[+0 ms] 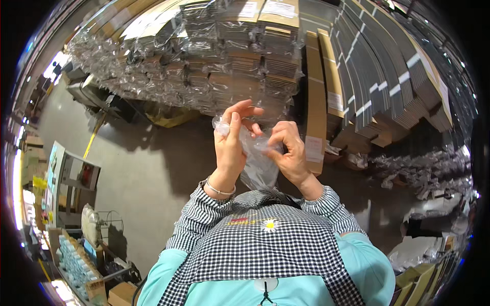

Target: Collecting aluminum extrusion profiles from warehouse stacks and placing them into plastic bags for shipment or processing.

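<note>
A sheet of clear plastic film (259,166) hangs between my two hands in front of my apron. My right hand (288,149) is closed, its thumb and fingers pinching the film's upper edge. My left hand (234,140) is raised with its fingers bent and thumb up, closed loosely on the film. A crumpled end of the film (221,126) sticks out on the left side of that hand. Part of the left fingers' grip is hidden behind the palm. Just beyond my hands stands a wide stack of plastic-wrapped flat cardboard bundles (232,81).
Dark flat cardboard sheets (375,76) rise in strapped stacks on the right, with a tall brown cardboard piece (315,102) beside them. Plastic wrap (426,171) lies heaped at right. At lower left stands a cart of bottle-like items (76,265). Grey floor (148,188) lies left of me.
</note>
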Demonstrator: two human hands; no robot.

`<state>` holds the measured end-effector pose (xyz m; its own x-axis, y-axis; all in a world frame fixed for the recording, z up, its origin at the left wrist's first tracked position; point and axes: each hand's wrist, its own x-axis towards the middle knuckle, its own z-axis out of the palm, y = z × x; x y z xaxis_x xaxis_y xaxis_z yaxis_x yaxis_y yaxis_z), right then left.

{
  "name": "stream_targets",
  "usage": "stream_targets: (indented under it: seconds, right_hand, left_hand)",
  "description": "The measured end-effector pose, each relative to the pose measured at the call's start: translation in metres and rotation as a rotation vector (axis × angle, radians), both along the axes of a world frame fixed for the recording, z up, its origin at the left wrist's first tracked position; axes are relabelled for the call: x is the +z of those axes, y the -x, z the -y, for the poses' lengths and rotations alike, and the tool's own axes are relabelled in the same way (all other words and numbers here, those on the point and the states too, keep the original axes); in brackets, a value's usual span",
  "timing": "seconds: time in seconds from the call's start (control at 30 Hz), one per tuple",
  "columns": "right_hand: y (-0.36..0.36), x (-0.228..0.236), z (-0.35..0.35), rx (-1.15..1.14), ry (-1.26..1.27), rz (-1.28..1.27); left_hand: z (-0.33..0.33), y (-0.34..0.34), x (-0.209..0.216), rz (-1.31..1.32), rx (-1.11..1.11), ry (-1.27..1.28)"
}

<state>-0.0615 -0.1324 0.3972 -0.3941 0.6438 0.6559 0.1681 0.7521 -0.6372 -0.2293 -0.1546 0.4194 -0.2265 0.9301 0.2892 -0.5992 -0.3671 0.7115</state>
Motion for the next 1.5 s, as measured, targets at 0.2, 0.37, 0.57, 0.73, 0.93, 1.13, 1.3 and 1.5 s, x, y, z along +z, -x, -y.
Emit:
stream_targets:
  seconds: [0.2,0.37,0.57,0.73,0.93,1.13,1.3,1.5]
  right_hand:
    - [-0.029,0.029,0.002,-0.211,0.06,-0.255]
    - [-0.048,0.004,-0.001,0.065,0.442,-0.537]
    - [-0.095,-0.039,0.018,0.629,1.089,-0.906]
    - [-0.191,-0.116,0.037,0.005,1.048,-0.118]
    - [-0.24,-0.247,0.038,-0.246,0.462,0.866]
    - [-0.264,-0.232,-0.008,-0.271,0.47,0.757]
    - [-0.272,-0.224,-0.031,-0.366,0.905,-0.364]
    - [-0.248,-0.314,-0.057,-0.804,0.214,0.388]
  left_hand:
    - [0.011,-0.003,-0.011,-0.44,0.092,0.05]
    - [0.002,-0.017,-0.027,-0.412,-0.067,0.28]
    - [-0.012,-0.047,-0.073,-0.092,-0.568,0.059]
    - [-0.028,-0.049,-0.13,-0.786,-0.846,0.37]
    - [-0.029,-0.114,-0.298,-1.782,-0.62,-0.094]
    - [-0.066,-0.139,-0.266,-1.804,-0.426,-0.306]
    - [-0.108,-0.153,-0.196,-1.033,-0.735,0.156]
    - [-0.146,-0.147,-0.311,-1.876,-0.654,-0.36]
